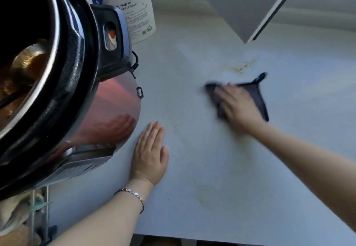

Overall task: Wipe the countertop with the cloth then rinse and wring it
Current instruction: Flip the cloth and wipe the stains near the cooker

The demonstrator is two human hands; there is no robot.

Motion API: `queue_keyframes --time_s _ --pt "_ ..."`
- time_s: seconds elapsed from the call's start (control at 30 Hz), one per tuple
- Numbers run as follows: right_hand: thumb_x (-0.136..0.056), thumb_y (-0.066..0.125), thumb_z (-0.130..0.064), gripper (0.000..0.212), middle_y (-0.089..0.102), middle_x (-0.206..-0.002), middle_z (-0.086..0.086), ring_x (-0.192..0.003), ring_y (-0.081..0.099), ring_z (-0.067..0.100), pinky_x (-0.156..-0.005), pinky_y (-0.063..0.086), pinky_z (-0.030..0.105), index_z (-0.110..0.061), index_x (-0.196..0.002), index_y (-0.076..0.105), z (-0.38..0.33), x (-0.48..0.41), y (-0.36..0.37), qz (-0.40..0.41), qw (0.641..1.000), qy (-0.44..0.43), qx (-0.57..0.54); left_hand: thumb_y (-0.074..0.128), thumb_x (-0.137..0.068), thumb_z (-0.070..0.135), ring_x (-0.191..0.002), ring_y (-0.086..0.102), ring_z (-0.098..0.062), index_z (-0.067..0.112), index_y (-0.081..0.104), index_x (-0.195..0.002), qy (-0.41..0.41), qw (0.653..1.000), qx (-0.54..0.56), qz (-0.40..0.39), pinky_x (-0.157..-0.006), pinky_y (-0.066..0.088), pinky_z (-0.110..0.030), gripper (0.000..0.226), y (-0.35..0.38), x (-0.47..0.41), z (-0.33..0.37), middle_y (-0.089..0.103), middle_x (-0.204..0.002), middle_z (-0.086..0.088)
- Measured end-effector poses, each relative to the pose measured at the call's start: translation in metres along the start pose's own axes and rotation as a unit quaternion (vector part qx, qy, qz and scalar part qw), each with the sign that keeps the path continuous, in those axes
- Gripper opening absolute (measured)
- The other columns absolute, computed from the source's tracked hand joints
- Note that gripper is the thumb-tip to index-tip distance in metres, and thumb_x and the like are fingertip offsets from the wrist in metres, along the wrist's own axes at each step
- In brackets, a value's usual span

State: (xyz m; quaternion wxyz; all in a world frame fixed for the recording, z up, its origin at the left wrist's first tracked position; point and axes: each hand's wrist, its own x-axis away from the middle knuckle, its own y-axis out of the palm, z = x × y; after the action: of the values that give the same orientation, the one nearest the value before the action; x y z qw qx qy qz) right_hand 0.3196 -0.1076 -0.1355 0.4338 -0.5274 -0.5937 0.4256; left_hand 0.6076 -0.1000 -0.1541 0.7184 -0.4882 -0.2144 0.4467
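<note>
A dark grey cloth (259, 96) lies spread on the pale countertop (202, 168), right of centre. My right hand (238, 105) presses flat on top of it, fingers pointing left; hand and cloth are motion-blurred. A yellowish stain (243, 68) marks the counter just beyond the cloth. My left hand (150, 154) rests flat on the counter with fingers together, holding nothing, right beside the cooker; a bracelet circles its wrist.
A large shiny electric pressure cooker (63, 84) with a black rim fills the left side. A white labelled bottle (137, 9) stands behind it. A grey panel (248, 5) hangs over the counter's back. The counter's front edge (212, 239) runs along the bottom.
</note>
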Motion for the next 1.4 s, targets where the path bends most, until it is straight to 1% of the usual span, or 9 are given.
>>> queue_keyframes --time_s 0.13,0.33,0.47,0.53,0.67,0.83,0.93,1.17,1.4 --pt "-0.097 0.026 -0.031 0.049 0.01 -0.157 0.003 -0.144 0.004 0.024 -0.116 0.004 0.039 -0.021 -0.144 0.018 -0.004 -0.065 -0.009 0.03 0.965 0.258 -0.025 0.038 -0.083 0.017 -0.129 0.033 -0.026 0.003 0.039 -0.128 0.0 1.0 0.002 0.004 -0.11 0.017 -0.03 0.047 0.0 0.0 0.001 0.05 -0.134 -0.021" --pt "-0.085 0.037 -0.031 0.046 0.052 -0.136 0.008 -0.126 0.047 0.031 -0.105 0.031 0.039 -0.018 -0.126 0.053 -0.104 -0.029 0.034 0.019 0.999 -0.041 -0.021 0.037 -0.081 0.013 -0.12 0.037 -0.033 -0.011 0.046 -0.12 -0.034 0.998 -0.024 0.041 -0.108 0.02 -0.034 0.046 0.0 0.002 0.004 0.054 -0.123 -0.031" --pt "-0.088 0.038 -0.032 0.042 0.056 -0.132 0.004 -0.123 0.051 0.025 -0.104 0.023 0.035 -0.022 -0.124 0.055 -0.084 0.027 0.029 -0.051 0.976 -0.212 0.019 0.037 -0.08 0.01 -0.117 0.038 -0.033 -0.011 0.051 -0.115 -0.033 0.998 -0.028 0.039 -0.105 0.024 -0.035 0.043 -0.001 0.003 0.004 0.055 -0.12 -0.032" --pt "-0.09 0.034 -0.032 0.044 0.049 -0.139 0.006 -0.13 0.043 0.027 -0.107 0.019 0.034 -0.021 -0.129 0.049 -0.04 0.026 0.017 -0.011 0.991 -0.134 0.029 0.036 -0.079 0.009 -0.117 0.037 -0.032 -0.012 0.053 -0.113 -0.035 0.998 -0.023 0.036 -0.104 0.025 -0.036 0.043 -0.001 0.0 0.003 0.056 -0.12 -0.032" --pt "-0.096 0.031 -0.027 0.046 0.018 -0.155 0.004 -0.143 0.011 0.025 -0.115 0.007 0.039 -0.021 -0.142 0.028 -0.025 0.011 0.002 0.039 0.967 0.249 -0.049 0.036 -0.078 0.009 -0.117 0.036 -0.031 -0.013 0.055 -0.112 -0.039 0.999 -0.014 0.034 -0.102 0.026 -0.038 0.044 -0.003 0.001 0.004 0.056 -0.119 -0.031" --pt "-0.086 0.04 -0.029 0.042 0.053 -0.135 0.004 -0.127 0.047 0.026 -0.106 0.025 0.038 -0.022 -0.124 0.054 -0.136 0.085 0.043 0.017 1.0 -0.007 -0.024 0.035 -0.08 0.006 -0.118 0.037 -0.033 -0.014 0.053 -0.113 -0.027 0.999 -0.014 0.013 -0.102 0.026 -0.039 0.043 -0.004 0.003 0.003 0.055 -0.12 -0.032" --pt "-0.089 0.039 -0.03 0.04 0.052 -0.136 0.001 -0.128 0.045 0.021 -0.108 0.024 0.035 -0.025 -0.127 0.05 -0.116 0.132 0.039 -0.055 0.994 -0.097 0.01 0.034 -0.081 0.006 -0.116 0.045 -0.041 -0.013 0.053 -0.114 -0.028 1.0 -0.011 0.003 -0.102 0.027 -0.04 0.043 -0.005 0.002 0.003 0.055 -0.121 -0.032" --pt "-0.09 0.023 -0.034 0.052 0.023 -0.149 0.0 -0.139 0.011 0.014 -0.112 0.007 0.036 -0.019 -0.139 0.034 -0.099 0.186 0.034 0.028 0.938 0.338 -0.075 0.035 -0.078 0.007 -0.11 0.052 -0.05 -0.015 0.055 -0.111 -0.036 0.999 0.006 -0.018 -0.1 0.026 -0.039 0.044 -0.009 0.001 0.005 0.057 -0.117 -0.034" --pt "-0.085 0.04 -0.031 0.045 0.05 -0.139 0.003 -0.133 0.033 0.022 -0.11 0.016 0.036 -0.025 -0.129 0.046 -0.206 0.13 0.053 -0.005 0.979 0.201 -0.033 0.036 -0.077 -0.003 -0.126 0.041 -0.043 -0.012 0.053 -0.119 -0.064 0.992 0.067 -0.088 -0.107 0.025 -0.039 0.046 -0.028 0.0 -0.001 0.048 -0.132 -0.029"
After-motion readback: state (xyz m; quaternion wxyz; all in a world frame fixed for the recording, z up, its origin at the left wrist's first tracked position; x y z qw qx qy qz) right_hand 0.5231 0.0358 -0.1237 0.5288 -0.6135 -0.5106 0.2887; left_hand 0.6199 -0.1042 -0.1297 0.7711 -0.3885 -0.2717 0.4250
